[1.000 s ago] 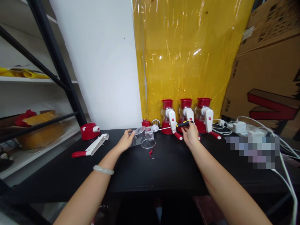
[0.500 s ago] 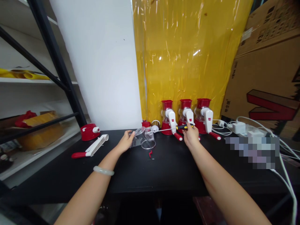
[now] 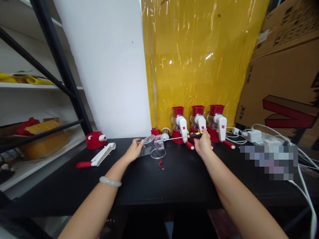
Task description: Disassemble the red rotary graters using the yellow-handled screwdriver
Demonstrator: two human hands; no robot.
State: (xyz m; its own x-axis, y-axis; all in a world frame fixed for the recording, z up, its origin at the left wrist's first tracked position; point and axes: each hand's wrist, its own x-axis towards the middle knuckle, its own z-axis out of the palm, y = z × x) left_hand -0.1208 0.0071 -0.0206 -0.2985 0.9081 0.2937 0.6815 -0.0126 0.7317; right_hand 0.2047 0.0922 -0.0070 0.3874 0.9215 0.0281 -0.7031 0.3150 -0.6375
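Observation:
My left hand (image 3: 135, 149) grips the left side of a clear plastic housing (image 3: 147, 151) lying on the black table (image 3: 174, 189). A screwdriver (image 3: 195, 135) with a black and yellow handle is held in my right hand (image 3: 203, 143). Its long shaft points left, and the tip reaches the housing's right part; the exact contact is too small to tell. A small red part (image 3: 160, 163) lies in front of the housing. Behind it are a drum with a white end (image 3: 164, 135) and a red piece (image 3: 155, 131).
Three red and white crank grinders (image 3: 179, 124) stand at the back, behind my right hand. At left are a red base (image 3: 95, 140) and a white crank arm (image 3: 102, 154) with a red handle. White cables and adapters (image 3: 254, 135) lie at right, beside a cardboard box (image 3: 281, 86).
The screwdriver's handle end has shifted slightly, and the fingers of my right hand have changed position on it. My left hand and the clear housing have stayed in place.

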